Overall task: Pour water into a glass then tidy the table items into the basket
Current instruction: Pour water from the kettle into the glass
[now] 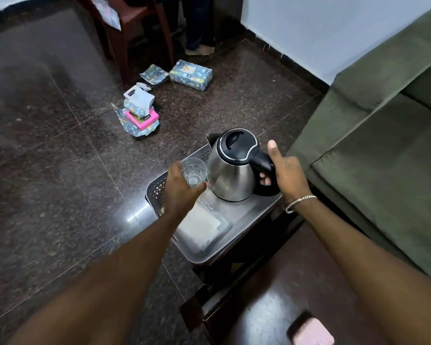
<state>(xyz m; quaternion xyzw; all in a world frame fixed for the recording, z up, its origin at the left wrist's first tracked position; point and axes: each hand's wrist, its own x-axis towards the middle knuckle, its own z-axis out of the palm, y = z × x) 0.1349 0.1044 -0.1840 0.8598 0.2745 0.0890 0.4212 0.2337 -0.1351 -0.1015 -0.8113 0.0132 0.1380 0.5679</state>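
The two forearms fill the bottom of the view, and between them, at five o'clock, a pink pad [312,332] lies on the dark table [271,295]. The left hand [182,189] is closed round the glass [194,173], held over the basket [157,188] near its ten o'clock corner. The right hand [288,173] wraps the kettle [232,168] handle, thumb up, fingers curled through the loop. The kettle stands upright in the basket, its spout pointing to eleven o'clock, just beside the glass. A clear lidded box [202,227] lies in the basket at six o'clock from the kettle.

The glass looks nearly empty, so the pour seems to be the step in hand. To do it well, I judge the kettle should lift clear of the basket wall, then tip slowly with the spout over the rim of the glass, the glass kept level and low.

Room is tight at three o'clock, where the sofa [373,135] stands close by the right elbow. The basket overhangs the table edge toward nine o'clock, so pressing down there could tip it. Open floor [47,145] lies from nine to twelve o'clock, with wrapped parcels [190,74] well apart.
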